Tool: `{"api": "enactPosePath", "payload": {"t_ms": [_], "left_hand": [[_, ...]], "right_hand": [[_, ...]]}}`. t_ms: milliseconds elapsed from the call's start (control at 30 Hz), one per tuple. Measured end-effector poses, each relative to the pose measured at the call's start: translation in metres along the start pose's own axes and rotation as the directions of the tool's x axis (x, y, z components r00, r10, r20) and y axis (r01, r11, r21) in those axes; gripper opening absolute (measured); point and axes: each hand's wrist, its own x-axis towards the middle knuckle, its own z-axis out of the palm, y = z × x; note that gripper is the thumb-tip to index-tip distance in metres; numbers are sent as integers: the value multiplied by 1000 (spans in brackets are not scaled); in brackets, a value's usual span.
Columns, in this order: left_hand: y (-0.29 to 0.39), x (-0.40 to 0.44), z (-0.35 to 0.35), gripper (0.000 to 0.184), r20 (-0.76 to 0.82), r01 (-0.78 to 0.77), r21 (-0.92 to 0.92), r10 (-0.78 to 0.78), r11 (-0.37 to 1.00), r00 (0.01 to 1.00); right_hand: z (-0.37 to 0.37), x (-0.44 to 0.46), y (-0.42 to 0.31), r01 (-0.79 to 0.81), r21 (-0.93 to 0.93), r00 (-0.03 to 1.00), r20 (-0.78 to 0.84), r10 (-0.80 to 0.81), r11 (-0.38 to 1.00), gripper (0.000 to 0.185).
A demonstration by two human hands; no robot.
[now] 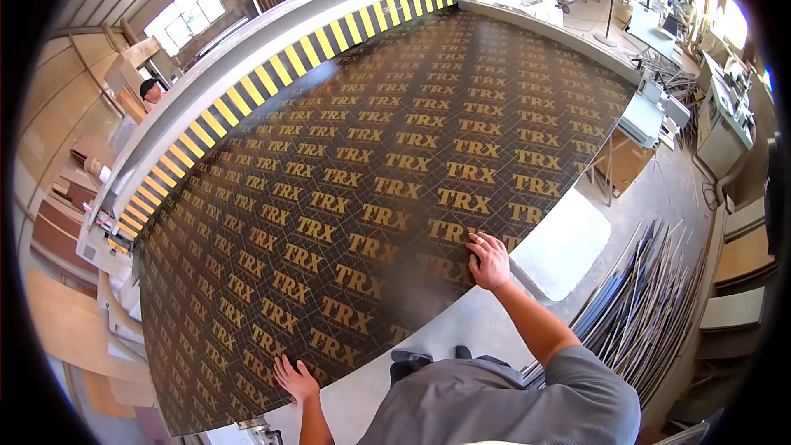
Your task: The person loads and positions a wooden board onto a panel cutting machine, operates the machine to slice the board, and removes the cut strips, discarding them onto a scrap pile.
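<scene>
A large dark brown panel, printed all over with gold TRX lettering, fills the middle of the view. It lies flat in front of me, and its far side reaches a machine beam with yellow and black stripes. My left hand rests on the panel near its close edge, fingers spread and nothing held. Further right, my right hand also lies on top by that edge, its fingers slightly bent and nothing in them. What is under the panel is hidden.
A white table extension juts out at the right. Beyond it, a heap of thin strips covers the floor. Another person in a dark cap is behind the beam. A cardboard box stands below the panel's right side.
</scene>
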Motion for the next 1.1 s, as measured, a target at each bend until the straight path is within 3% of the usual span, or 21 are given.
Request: {"api": "enactPosePath", "payload": {"t_ms": [333,567,833,933,1100], "left_hand": [[0,-2,-7,60,-1,-23,-43,23,999,1000],[1,2,-9,58,6,-26,-88,26,996,1000],[17,12,-17,59,49,51,8,-51,999,997],[8,16,-6,59,29,13,34,-14,999,999],[10,13,-4,59,70,0,87,-7,996,998]], "right_hand": [[1,1,-3,-24,32,1000,6,24,999,30],[14,7,-4,-160,99,987,0,161,982,22],[24,23,-24,-241,42,968,-65,243,970,20],[25,29,-26,-227,3,970,-92,226,974,17],[19,28,-24,-244,19,969,-30,245,970,22]]}}
